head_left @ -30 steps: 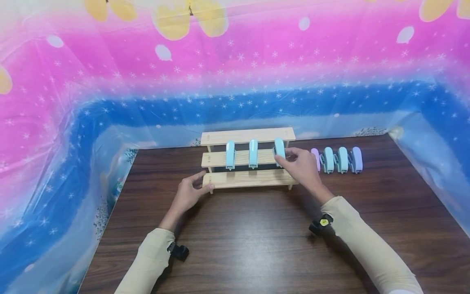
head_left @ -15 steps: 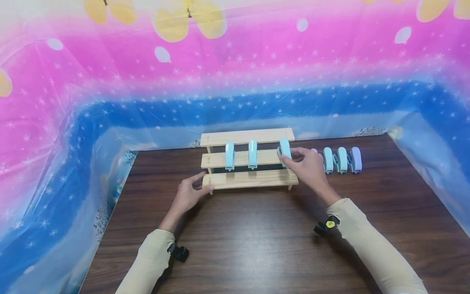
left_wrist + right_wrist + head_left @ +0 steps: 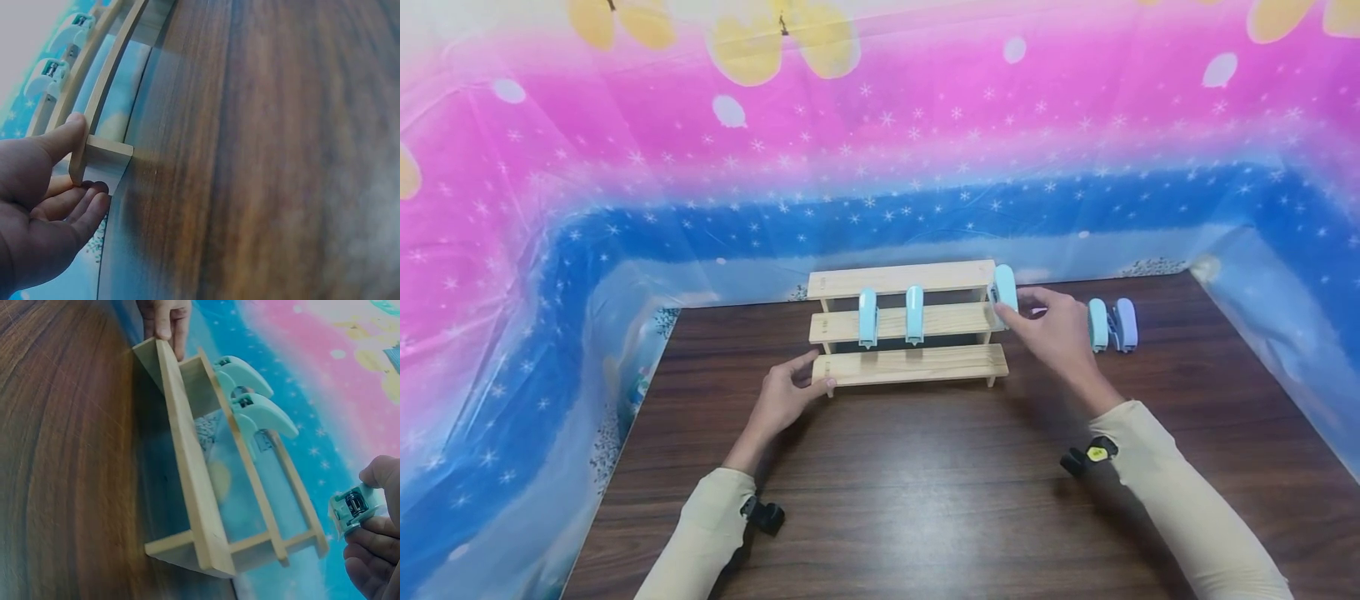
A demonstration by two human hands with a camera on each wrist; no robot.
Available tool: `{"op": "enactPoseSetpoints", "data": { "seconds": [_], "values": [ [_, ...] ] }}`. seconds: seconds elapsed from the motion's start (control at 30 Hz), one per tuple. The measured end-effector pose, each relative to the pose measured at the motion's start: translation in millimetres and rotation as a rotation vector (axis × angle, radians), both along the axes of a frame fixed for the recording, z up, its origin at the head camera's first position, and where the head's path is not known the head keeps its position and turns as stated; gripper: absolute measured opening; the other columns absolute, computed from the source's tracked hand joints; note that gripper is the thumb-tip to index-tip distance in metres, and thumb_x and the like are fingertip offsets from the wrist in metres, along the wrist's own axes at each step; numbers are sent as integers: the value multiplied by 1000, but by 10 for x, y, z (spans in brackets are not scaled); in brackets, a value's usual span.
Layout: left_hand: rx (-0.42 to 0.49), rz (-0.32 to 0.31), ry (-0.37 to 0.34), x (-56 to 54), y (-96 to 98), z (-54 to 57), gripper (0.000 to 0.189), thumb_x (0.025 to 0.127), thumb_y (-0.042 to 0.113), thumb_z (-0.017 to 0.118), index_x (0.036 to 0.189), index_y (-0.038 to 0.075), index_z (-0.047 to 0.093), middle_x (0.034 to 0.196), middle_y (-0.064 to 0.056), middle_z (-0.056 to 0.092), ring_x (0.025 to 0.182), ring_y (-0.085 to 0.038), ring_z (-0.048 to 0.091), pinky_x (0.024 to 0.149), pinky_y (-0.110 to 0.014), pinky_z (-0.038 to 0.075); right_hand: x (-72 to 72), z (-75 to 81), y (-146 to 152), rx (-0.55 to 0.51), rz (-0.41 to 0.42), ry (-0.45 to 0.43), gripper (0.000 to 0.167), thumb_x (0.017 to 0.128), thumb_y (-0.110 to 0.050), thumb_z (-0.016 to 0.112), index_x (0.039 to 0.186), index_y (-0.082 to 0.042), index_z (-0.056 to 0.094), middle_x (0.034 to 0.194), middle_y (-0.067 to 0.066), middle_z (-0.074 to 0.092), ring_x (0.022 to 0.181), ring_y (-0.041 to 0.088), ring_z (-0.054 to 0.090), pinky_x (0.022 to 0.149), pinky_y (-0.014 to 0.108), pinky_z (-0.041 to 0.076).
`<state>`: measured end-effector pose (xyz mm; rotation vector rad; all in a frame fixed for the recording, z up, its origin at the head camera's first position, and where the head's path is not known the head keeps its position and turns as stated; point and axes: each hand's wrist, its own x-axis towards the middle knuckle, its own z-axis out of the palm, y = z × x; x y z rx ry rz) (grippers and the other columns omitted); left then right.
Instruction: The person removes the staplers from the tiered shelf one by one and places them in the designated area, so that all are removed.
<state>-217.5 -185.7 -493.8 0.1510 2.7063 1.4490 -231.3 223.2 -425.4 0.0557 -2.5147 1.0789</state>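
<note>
A three-step wooden rack (image 3: 917,364) stands on the table, and my left hand (image 3: 786,392) grips the left end of its lowest step. In the left wrist view the thumb of that hand (image 3: 37,206) lies on the board, with the fingers curled beneath. Two light-blue staplers, one on the left (image 3: 868,318) and one further right (image 3: 914,315), stand upright on the middle step. My right hand (image 3: 1056,329) pinches a third light-blue stapler (image 3: 1005,286) beside the rack's right end. The right wrist view shows this held stapler (image 3: 353,506) apart from the rack.
To the right on the brown table (image 3: 925,483) stand a green stapler (image 3: 1098,325) and a lilac stapler (image 3: 1126,325); the right hand hides others there. A patterned cloth (image 3: 880,183) hangs behind the table and along its sides.
My right hand has carried the third light-blue stapler rightward and up, off the middle step to past the rack's right end. My left hand has stayed on the rack.
</note>
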Motion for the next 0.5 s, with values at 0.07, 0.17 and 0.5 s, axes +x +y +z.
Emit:
{"op": "enactPoseSetpoints", "data": {
  "seconds": [0.07,0.17,0.5],
  "values": [
    [-2,-1,0,-1,1,1,68,93,33,78,150,7,52,151,-22,51,123,-38,63,95,-47,58,18,46,41,-14,-1,-3,55,89,-55,75,116,-8,76,86,11,77,66,19,70,52,28,52],
    [-5,-2,0,-1,0,3,68,93,32,78,150,7,52,151,-22,50,124,-38,63,95,-47,58,41,108,104,-26,-10,-9,55,88,-54,75,117,-7,76,84,13,77,63,19,70,49,27,53],
    [-15,2,-6,-2,3,3,67,93,33,78,150,8,52,151,-22,51,124,-38,63,96,-47,58,94,295,324,47,-68,31,59,88,-52,77,120,-3,75,99,18,77,73,26,71,56,22,48]
  ]
}}
